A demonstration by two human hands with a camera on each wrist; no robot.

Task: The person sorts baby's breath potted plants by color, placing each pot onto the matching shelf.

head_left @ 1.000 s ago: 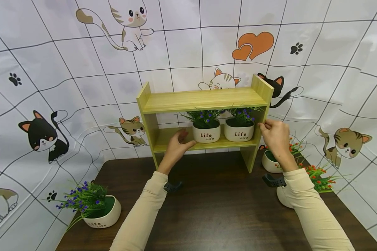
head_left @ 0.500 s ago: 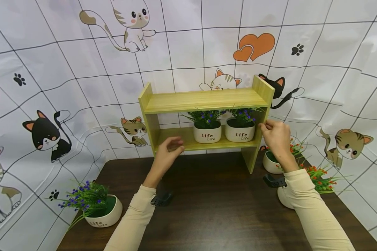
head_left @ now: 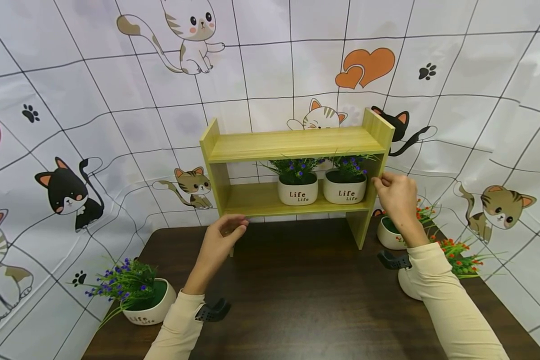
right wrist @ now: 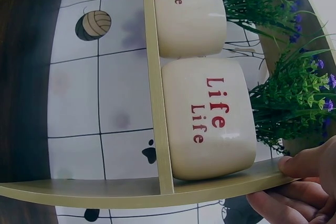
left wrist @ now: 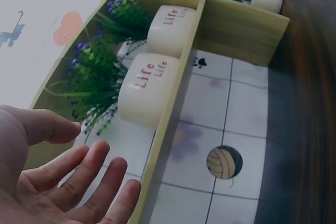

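Note:
A small wooden shelf [head_left: 297, 142] stands at the back of the dark table. Two white planters [head_left: 298, 194] [right wrist: 210, 119] lettered "Life" and bearing purple flowers sit side by side on its lower board, towards the right. My right hand [head_left: 397, 197] pinches the front edge of the shelf's right side panel [right wrist: 131, 195], thumb inside and fingers outside. In front of the shelf's lower left corner hangs my left hand [head_left: 220, 240], holding nothing. Its fingers [left wrist: 97, 161] are loosely spread in the left wrist view, apart from the planters.
Another purple-flowered planter [head_left: 155, 307] stands at the table's left. Two planters with orange flowers, a rear one [head_left: 389, 235] and a front one [head_left: 409, 285], stand at the right, partly behind my right arm. A cat-patterned wall sheet [head_left: 261, 70] lies close behind the shelf.
My left hand has drawn away from the left planter on the shelf, moving left and towards me. The right hand keeps its grip on the side panel, and the planters have not moved.

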